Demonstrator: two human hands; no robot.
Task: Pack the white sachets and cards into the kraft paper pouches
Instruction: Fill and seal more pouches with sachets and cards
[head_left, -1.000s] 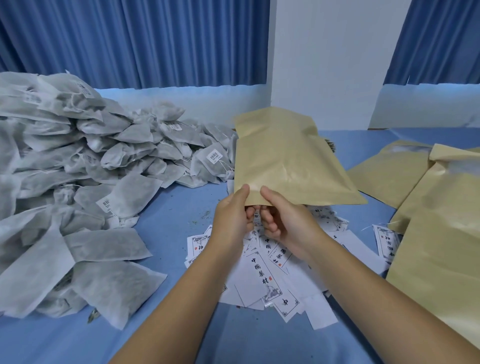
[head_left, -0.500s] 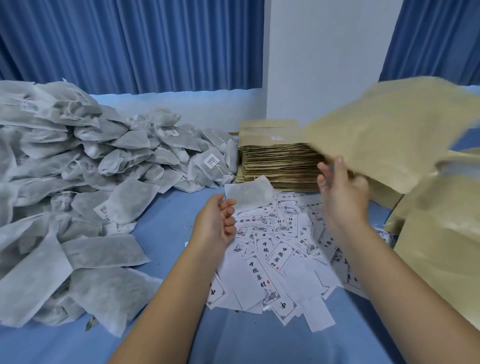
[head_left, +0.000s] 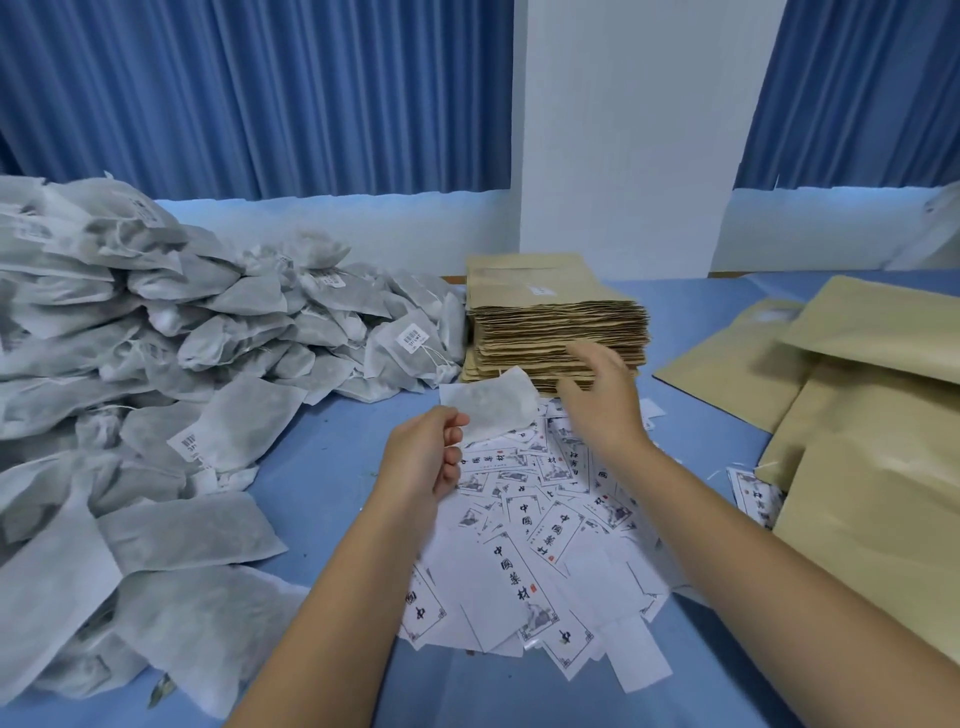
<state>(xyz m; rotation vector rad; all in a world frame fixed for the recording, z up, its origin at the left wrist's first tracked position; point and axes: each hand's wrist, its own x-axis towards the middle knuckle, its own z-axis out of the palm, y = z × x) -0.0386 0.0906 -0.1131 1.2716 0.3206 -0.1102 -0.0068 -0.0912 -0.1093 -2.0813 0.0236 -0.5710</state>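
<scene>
The left hand (head_left: 423, 457) pinched a thin, fibrous white sachet (head_left: 491, 408) over flat printed cards (head_left: 535, 551) strewn on the blue counter (head_left: 322, 452). The right hand (head_left: 597, 400) hovered open, fingers relaxed, before the ridged stack of kraft pouches (head_left: 556, 322). A crumpled sachet heap (head_left: 156, 338) lay left.

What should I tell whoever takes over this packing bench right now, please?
Left hand pinches one white sachet above the cards.
Right hand is open, at the stack of empty kraft pouches.
Sachet heap lies on the left; a pile of pouches, apparently packed, on the right.
Left to do: take a pouch, add sachet and card; many sachets remain.
</scene>
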